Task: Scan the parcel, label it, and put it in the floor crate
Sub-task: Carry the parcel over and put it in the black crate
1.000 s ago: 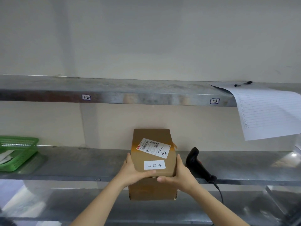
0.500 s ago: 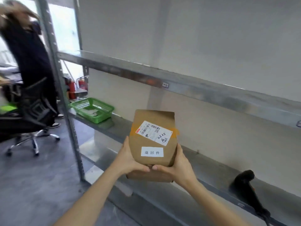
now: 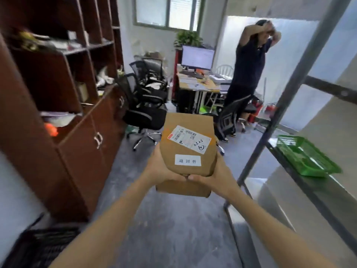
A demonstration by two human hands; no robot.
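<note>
Carried clear of the metal shelf (image 3: 316, 192) it faced half a second ago, the parcel (image 3: 188, 151) now hangs over open floor, the view swung toward the office. Left hand (image 3: 160, 168) and right hand (image 3: 218, 174) each curl around a lower side edge, thumbs almost meeting on the near face below the small white label (image 3: 187, 161). Cardboard looks stiff, dry and probably light; side edges give the surest hold. A dark crate (image 3: 44, 246) lies below the left forearm.

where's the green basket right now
In the head view the green basket sits at the right edge, on the metal shelf of the rack, to the right of the parcel held in both hands.
</note>
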